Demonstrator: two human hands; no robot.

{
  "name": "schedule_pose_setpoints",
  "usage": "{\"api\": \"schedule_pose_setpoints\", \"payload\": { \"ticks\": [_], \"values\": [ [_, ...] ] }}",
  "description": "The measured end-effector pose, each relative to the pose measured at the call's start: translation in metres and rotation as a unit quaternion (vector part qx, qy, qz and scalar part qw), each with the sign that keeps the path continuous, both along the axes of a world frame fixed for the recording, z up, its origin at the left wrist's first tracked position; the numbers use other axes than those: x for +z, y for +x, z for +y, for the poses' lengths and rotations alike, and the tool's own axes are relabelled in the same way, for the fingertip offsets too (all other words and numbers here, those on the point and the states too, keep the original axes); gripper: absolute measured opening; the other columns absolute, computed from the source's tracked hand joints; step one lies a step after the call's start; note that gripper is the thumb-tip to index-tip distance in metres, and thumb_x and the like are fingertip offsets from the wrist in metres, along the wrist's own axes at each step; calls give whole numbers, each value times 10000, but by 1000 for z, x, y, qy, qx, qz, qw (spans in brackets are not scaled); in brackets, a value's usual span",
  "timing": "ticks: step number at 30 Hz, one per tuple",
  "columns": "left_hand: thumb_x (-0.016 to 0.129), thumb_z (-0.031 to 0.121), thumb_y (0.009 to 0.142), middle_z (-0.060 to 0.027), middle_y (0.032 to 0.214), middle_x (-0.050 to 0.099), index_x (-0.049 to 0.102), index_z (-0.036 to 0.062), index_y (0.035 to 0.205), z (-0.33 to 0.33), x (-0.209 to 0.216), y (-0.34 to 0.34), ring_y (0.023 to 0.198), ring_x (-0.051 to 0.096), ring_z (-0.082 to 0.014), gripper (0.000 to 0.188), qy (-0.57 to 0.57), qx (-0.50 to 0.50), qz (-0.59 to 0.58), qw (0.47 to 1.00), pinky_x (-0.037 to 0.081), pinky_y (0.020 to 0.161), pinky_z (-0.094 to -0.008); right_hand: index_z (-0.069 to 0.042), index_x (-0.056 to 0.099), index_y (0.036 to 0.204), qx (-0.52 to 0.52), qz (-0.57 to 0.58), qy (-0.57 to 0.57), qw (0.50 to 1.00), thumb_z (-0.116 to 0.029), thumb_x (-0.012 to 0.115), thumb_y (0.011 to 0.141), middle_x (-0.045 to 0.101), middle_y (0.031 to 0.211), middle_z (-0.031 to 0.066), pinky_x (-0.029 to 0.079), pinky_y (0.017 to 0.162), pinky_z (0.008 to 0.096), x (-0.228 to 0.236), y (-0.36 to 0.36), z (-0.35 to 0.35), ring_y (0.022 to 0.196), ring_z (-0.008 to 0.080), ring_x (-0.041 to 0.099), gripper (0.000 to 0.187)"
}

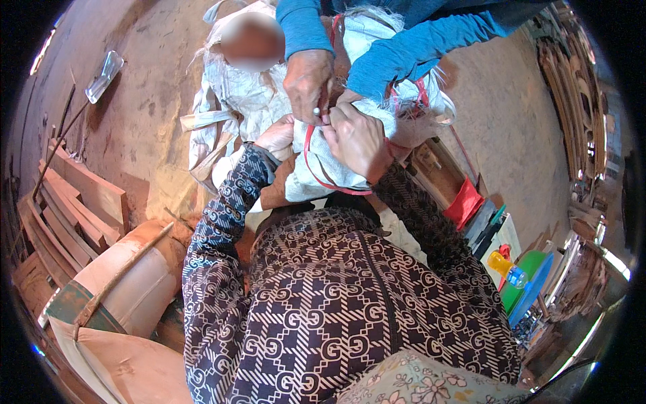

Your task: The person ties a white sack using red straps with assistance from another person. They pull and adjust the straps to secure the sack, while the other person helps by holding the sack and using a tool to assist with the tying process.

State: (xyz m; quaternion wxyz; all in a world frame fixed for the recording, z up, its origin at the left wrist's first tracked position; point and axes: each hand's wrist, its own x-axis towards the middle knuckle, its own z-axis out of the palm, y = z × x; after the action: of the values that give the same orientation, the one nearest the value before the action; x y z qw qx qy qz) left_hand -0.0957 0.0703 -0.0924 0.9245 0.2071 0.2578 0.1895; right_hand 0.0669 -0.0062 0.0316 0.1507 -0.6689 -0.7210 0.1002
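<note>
Between my hands is a white woven sack (321,161), gathered up, with a red strap (336,187) curving down its near side. My left hand (277,138) is closed, pinching the sack's left edge. On the right side, my right hand (360,143) has its fingers curled on the gathered cloth beside a co-worker's hands. The co-worker, in blue sleeves, reaches in from the far side; one hand (309,79) grips the sack's top near a small whitish tip (316,112). My right fingertips are partly hidden there.
More white sacking (235,101) lies at the far left. Wooden planks (84,195) are stacked left, near curved wooden pieces (134,289). At right are a red cloth (464,203), a yellow bottle (501,264) and a blue disc (531,289). Timber (565,94) leans farther right.
</note>
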Motion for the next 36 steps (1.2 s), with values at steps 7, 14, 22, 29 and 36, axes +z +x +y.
{"api": "schedule_pose_setpoints", "payload": {
  "ticks": [7, 14, 22, 29, 36],
  "values": [
    [567, 59, 957, -74, 1046, 685, 646, 17, 1117, 7, -7, -4, 902, 667, -151, 184, 40, -19, -40, 998, 561, 799, -326, -35, 622, 868, -7, 44, -6, 999, -230, 630, 892, 636, 838, 152, 555, 640, 447, 1, 0, 3, 738, 333, 678, 197],
    [581, 72, 949, -75, 1051, 681, 624, -3, 1150, -3, -2, -2, 899, 668, -143, 218, 11, 0, -40, 999, 566, 795, -310, -36, 620, 873, -5, 75, 14, 997, -216, 631, 887, 639, 841, 149, 554, 644, 458, -3, 1, 2, 743, 337, 672, 181],
    [561, 62, 956, -93, 1051, 682, 613, -30, 1146, -12, 11, -10, 887, 680, -150, 217, 4, 45, -36, 998, 580, 804, -322, -50, 619, 887, 6, 83, -10, 996, -215, 636, 881, 633, 886, 143, 552, 665, 444, -3, 0, 2, 790, 328, 672, 166],
    [559, 41, 951, -97, 1013, 703, 640, -34, 1118, -21, 7, -17, 863, 693, -158, 200, -12, 76, -79, 994, 580, 791, -312, -63, 633, 905, 8, 85, -34, 996, -228, 651, 875, 634, 915, 133, 548, 696, 447, 5, -7, 1, 846, 328, 670, 169],
    [523, 80, 963, -64, 1089, 686, 625, 21, 1165, -25, 13, -17, 944, 668, -154, 233, 7, 93, -56, 994, 551, 833, -317, -68, 673, 952, 57, 75, 215, 972, -140, 702, 800, 645, 909, 82, 452, 813, 402, 32, 24, 36, 949, 302, 581, 171]
  ]
}}
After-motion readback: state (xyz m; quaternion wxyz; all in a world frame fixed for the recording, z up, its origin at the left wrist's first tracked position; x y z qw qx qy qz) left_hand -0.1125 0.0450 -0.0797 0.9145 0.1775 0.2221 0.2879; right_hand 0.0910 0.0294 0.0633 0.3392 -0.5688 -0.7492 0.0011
